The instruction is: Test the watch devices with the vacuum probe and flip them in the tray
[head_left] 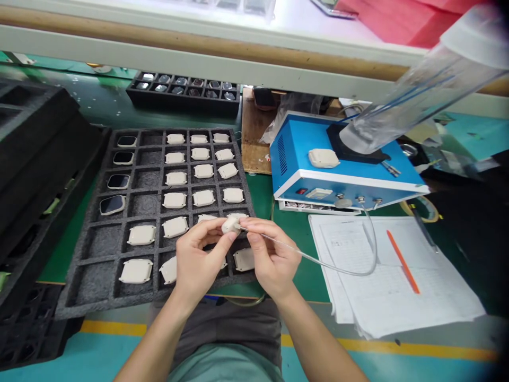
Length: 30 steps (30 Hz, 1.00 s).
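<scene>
My left hand (199, 257) is closed on a small beige watch case (229, 225), gripping it edge-on between thumb and fingers. The tip of a thin clear tube (342, 269) is pinched in my right hand (275, 257) and meets the side of this case. From there the tube curves right to the front of a blue machine (294, 154). Beneath both hands lies a dark grey foam tray (89, 286) with rows of beige watch cases (175, 200). Several watch cases with dark screens (112, 205) sit in its left column. My hands hide part of the tray's near right side.
Another beige case (324, 158) rests on the machine, beside a tilted clear cylinder (413, 101). Papers (382, 297) with an orange pen (403, 261) lie to the right. Black foam trays (35, 143) are stacked at left; a black tray (183, 101) stands behind. A shelf edge (199, 55) crosses above.
</scene>
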### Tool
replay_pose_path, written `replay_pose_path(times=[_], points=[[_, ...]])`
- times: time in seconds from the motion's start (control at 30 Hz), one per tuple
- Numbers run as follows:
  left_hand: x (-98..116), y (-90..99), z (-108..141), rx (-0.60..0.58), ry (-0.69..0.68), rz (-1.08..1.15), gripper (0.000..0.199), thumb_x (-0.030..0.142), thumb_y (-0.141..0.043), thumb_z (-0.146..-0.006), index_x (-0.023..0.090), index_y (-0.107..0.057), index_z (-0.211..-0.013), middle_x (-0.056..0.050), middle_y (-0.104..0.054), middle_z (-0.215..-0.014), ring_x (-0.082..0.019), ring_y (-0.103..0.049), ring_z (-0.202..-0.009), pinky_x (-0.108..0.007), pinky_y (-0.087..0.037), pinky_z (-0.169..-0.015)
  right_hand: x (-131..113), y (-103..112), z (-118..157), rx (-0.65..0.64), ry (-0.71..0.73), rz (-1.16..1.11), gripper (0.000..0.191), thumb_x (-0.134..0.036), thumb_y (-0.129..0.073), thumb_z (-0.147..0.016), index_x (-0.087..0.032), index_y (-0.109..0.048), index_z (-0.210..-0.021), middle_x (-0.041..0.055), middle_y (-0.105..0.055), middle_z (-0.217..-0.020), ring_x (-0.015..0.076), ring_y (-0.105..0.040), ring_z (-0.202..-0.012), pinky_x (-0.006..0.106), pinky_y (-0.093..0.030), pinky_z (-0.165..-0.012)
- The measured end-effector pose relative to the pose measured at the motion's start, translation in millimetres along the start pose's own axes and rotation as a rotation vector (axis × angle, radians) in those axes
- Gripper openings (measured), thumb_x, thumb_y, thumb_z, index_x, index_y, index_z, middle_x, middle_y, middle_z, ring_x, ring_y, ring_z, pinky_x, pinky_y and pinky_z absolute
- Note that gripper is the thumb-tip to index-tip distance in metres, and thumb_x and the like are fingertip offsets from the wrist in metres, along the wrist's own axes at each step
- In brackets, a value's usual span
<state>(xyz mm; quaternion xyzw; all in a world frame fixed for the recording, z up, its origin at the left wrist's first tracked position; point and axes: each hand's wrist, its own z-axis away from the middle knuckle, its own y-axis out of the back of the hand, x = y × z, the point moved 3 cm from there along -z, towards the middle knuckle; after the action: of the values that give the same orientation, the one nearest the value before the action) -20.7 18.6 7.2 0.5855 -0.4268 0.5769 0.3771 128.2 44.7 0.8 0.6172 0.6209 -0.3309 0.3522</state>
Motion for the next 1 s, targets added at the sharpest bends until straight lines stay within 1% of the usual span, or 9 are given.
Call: replay_pose_path(times=[0.33, 0.47, 0.6, 0.77, 1.0], points=[[-1.7, 0.1, -0.4, -0.004, -0.037, -0.015, 0.019, 0.022, -0.085, -0.082, 0.018, -0.083, -0.100, -0.005, -0.081, -0.093, -0.016, -0.077, -0.080, -0.024, -0.066, -0.077, -0.9, 0.1, -1.8, -0.007, 0.011, 0.018, 0.023, -0.009, -0.065, -0.097, -0.026, -0.077, -0.106, 0.0048, -0.081, -0.104, 0.0196, -0.077, -0.101, 0.038, -0.064, -0.094], [-3.1, 0.5, -0.3, -0.002, -0.055, -0.032, 0.020, 0.022, -0.085, -0.082, 0.019, -0.083, -0.102, -0.005, -0.080, -0.093, -0.017, -0.077, -0.081, -0.024, -0.066, -0.076, -1.7, 0.5, -1.7, -0.005, 0.010, 0.024, 0.023, -0.008, -0.065, -0.097, -0.026, -0.077, -0.105, 0.0047, -0.080, -0.105, 0.0192, -0.077, -0.101, 0.037, -0.064, -0.093], [-3.2, 0.4, -0.6, -0.003, -0.055, -0.035, 0.019, 0.022, -0.084, -0.082, 0.019, -0.083, -0.101, -0.005, -0.081, -0.094, -0.016, -0.077, -0.081, -0.024, -0.065, -0.077, -3.0, -0.1, -2.8, -0.005, 0.013, 0.028, 0.022, -0.009, -0.065, -0.096, -0.026, -0.077, -0.104, 0.0044, -0.081, -0.104, 0.0186, -0.078, -0.101, 0.035, -0.064, -0.093], [-1.7, 1.6, -1.9, -0.020, -0.077, -0.049, 0.018, 0.023, -0.084, -0.082, 0.020, -0.083, -0.100, -0.004, -0.080, -0.092, -0.016, -0.076, -0.079, -0.023, -0.065, -0.074, -5.2, -1.6, -6.4, 0.005, 0.032, 0.052, 0.020, -0.010, -0.066, -0.096, -0.025, -0.077, -0.103, 0.0051, -0.081, -0.102, 0.0195, -0.079, -0.098, 0.036, -0.065, -0.091], [-4.1, 3.4, -5.2, 0.004, -0.092, -0.067, 0.020, 0.026, -0.086, -0.080, 0.021, -0.084, -0.099, -0.003, -0.080, -0.091, -0.015, -0.074, -0.077, -0.022, -0.065, -0.073, -4.6, -3.6, -11.6, 0.023, 0.063, 0.066, 0.016, -0.013, -0.066, -0.096, -0.025, -0.076, -0.099, 0.0056, -0.082, -0.098, 0.0198, -0.079, -0.093, 0.036, -0.067, -0.087]])
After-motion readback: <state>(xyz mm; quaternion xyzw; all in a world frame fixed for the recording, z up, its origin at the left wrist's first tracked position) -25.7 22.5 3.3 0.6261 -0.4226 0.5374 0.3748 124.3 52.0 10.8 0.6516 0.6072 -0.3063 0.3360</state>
